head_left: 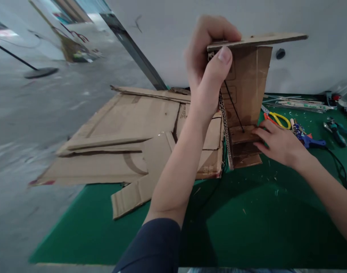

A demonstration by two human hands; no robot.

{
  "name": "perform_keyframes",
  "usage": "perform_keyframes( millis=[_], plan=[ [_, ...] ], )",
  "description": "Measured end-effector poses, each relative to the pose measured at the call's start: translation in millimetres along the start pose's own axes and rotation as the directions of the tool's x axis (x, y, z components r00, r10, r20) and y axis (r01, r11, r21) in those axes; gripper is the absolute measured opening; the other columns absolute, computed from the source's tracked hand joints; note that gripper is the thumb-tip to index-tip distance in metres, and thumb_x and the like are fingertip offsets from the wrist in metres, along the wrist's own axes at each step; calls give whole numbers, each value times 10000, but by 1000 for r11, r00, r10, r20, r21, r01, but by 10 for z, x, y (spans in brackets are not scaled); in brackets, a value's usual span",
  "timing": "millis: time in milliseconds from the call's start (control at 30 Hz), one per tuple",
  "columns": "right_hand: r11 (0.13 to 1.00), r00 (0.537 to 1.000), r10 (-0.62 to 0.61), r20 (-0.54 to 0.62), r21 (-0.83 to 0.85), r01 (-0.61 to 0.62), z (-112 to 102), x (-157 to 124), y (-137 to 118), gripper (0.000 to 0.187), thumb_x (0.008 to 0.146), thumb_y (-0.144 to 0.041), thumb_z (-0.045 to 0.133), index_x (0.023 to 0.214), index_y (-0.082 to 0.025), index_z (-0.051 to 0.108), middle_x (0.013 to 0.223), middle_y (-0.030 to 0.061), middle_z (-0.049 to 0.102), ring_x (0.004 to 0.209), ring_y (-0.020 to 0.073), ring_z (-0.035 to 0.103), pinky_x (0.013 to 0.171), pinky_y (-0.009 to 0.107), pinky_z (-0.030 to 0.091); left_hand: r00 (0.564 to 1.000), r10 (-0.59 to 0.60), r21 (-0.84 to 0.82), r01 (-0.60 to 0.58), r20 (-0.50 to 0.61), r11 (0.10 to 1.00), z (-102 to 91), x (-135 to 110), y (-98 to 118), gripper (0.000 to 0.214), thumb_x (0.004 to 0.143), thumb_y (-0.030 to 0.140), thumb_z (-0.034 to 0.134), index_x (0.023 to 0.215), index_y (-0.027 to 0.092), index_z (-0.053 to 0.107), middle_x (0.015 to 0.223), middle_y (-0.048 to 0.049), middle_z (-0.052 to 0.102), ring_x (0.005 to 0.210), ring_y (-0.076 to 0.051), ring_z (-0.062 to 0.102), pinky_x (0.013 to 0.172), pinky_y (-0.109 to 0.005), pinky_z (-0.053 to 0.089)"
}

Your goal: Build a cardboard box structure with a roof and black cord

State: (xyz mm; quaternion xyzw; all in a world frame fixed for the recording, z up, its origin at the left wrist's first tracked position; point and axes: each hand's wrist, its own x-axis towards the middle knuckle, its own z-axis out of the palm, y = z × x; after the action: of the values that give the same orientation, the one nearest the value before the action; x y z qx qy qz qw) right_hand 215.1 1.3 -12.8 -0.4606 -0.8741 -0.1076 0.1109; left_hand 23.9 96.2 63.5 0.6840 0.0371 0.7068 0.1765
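An upright cardboard structure [247, 79] stands on the green table, with a flat cardboard top panel [264, 39] jutting out to the right. My left hand [209, 60] is closed on the left end of that panel, thumb below and fingers above. Lower down, my right hand [278, 144] has its fingers and thumb about the right edge of a small cardboard shelf [241, 133] inside the structure. A thin black cord or rod [233, 102] slants down to a hole in this shelf. My left wrist and hand hide part of the structure's left side.
Flattened cardboard sheets [128, 121] and a cut cardboard strip [133, 197] lie at left. Yellow-handled scissors [280, 118], a blue glue gun [311, 141], pliers [336, 132] and thin clear sticks [304, 104] lie at right. A pale wall [168, 41] rises behind the green table [247, 227].
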Motion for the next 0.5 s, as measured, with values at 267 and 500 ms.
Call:
perform_keyframes(
  millis=[267,500],
  plan=[
    [988,972,-100,-213,-136,72,78,-4,-55,231,951,-157,436,901,-160,661,955,82,665,839,191,619,595,313,431,1000,0,-2,0,26,1000,-56,26,-9,294,906,475,491,896,295,723,877,-54,590,877,-232,525,865,-391,420],
    [990,947,-76,-312,-136,35,183,-31,-9,194,939,-172,457,902,-163,647,975,108,669,887,211,630,621,313,462,999,43,-40,-44,-10,998,-62,36,-107,324,883,512,498,918,272,712,893,-75,589,873,-237,513,816,-384,389]
  ],
)
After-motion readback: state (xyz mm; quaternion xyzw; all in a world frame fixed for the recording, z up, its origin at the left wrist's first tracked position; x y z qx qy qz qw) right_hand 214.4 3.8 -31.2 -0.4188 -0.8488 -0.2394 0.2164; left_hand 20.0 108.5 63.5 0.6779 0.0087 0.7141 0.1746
